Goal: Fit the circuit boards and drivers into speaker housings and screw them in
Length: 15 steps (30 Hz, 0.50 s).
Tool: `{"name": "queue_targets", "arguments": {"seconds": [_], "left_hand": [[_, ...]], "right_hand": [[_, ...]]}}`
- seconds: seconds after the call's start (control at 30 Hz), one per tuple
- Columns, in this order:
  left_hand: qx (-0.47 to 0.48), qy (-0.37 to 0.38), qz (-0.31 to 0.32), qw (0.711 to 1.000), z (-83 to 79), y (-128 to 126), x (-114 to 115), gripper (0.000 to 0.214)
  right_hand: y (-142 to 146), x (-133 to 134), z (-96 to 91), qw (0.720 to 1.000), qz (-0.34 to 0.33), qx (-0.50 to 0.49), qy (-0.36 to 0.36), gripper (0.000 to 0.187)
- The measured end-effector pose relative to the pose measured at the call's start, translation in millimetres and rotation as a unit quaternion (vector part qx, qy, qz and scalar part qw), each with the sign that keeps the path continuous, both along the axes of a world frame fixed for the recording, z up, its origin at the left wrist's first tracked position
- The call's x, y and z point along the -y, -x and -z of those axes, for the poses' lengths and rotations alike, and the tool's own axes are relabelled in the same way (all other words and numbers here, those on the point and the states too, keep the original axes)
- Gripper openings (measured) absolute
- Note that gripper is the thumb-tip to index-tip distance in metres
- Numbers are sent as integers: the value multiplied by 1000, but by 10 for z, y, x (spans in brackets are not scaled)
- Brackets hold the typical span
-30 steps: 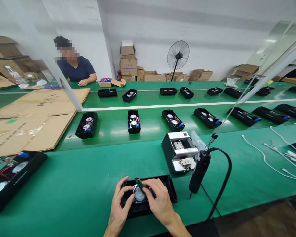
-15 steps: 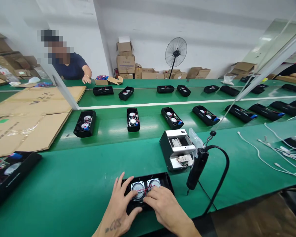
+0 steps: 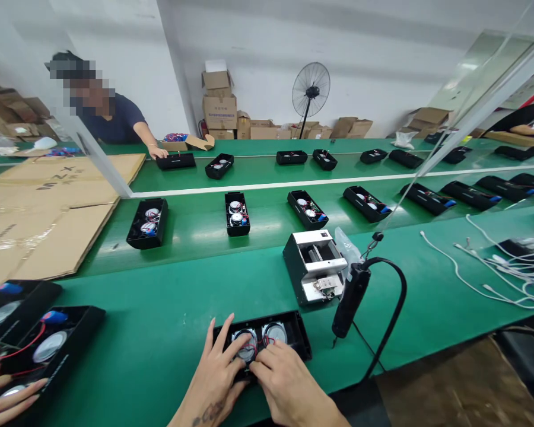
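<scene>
A black speaker housing [image 3: 301,333] lies on the green bench in front of me, with two round speaker drivers [image 3: 275,333] set in it and thin red wires across them. My left hand [image 3: 220,369] spans its left end, fingers over the far rim and a driver, thumb along the near side. Closed in a pinch, my right hand [image 3: 289,379] has its fingertips inside the housing, close to the left driver's near edge. What it pinches is hidden. An electric screwdriver [image 3: 352,299] hangs to the right, tip down. Behind the housing stands a silver-and-black machine [image 3: 315,267].
At lower left, another person's hand [image 3: 11,397] touches a second open housing [image 3: 78,332]. More housings [image 3: 237,214] rest on the green conveyor beyond. White cables [image 3: 516,273] lie at right, flattened cardboard [image 3: 66,219] at left. A co-worker [image 3: 115,121] sits across.
My right fingertips have shifted slightly toward me and left; my left fingers have drawn in. Another hand and housing have appeared at lower left. The co-worker opposite now touches a housing.
</scene>
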State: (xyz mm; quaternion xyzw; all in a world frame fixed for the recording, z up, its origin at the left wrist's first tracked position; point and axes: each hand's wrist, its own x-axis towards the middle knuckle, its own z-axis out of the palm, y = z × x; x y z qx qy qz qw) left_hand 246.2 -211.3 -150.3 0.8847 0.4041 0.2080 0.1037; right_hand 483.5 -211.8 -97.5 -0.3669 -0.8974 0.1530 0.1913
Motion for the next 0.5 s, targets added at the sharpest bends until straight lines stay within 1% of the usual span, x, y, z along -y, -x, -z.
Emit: {"name": "queue_targets", "arguments": {"seconds": [0.07, 0.17, 0.23, 0.3, 0.33, 0.4, 0.47, 0.5], "left_hand": [[-2, 5, 5, 1000, -19, 7, 6, 21], [-2, 0, 9, 1000, 19, 16, 3, 20], [5, -2, 12, 1000, 44, 18, -22, 25], [18, 19, 8, 1000, 0, 14, -91, 34], [23, 43, 7, 999, -62, 8, -149, 38], [29, 120, 3, 992, -262, -10, -320, 37], [36, 226, -8, 973, -514, -30, -554, 24], [43, 282, -19, 958, -634, -37, -683, 16]], "right_hand": [[29, 33, 120, 1000, 6, -20, -11, 29], [66, 60, 253, 998, 19, -45, -25, 28], [79, 49, 271, 998, 21, -45, -25, 29], [82, -12, 210, 999, 15, -30, 4, 30], [80, -69, 148, 999, 8, -19, 29, 31], [78, -246, -27, 996, -4, 4, 90, 32], [83, -491, -240, 989, 0, 26, 145, 35], [90, -626, -348, 985, 1, 34, 167, 37]]}}
